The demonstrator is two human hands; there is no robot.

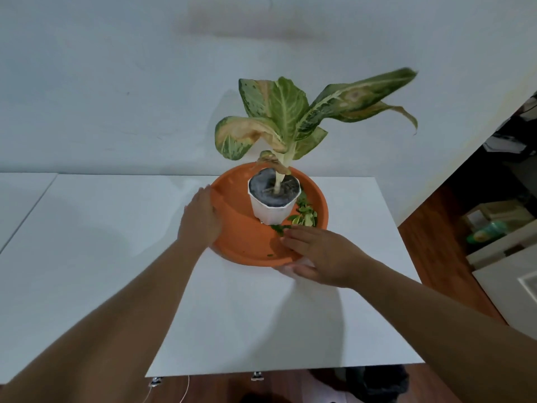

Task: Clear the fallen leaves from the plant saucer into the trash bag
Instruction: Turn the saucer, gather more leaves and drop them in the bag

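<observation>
An orange plant saucer point(244, 242) sits on the white table point(116, 257), with a white pot point(271, 209) holding a plant with large, partly browned leaves point(279, 112). Small fallen green leaves point(303, 213) lie in the saucer's right side, next to the pot. My left hand point(200, 219) lies flat against the saucer's left rim. My right hand point(316, 254) reaches over the near right rim, fingertips touching a small leaf point(279, 228), thumb under the rim. A dark trash bag point(374, 382) shows below the table's front edge.
A wall rises close behind the table. To the right, past the table edge, are a wooden floor, white furniture point(511, 274) and a green bottle point(488, 231). A second white table point(20, 199) adjoins at the left.
</observation>
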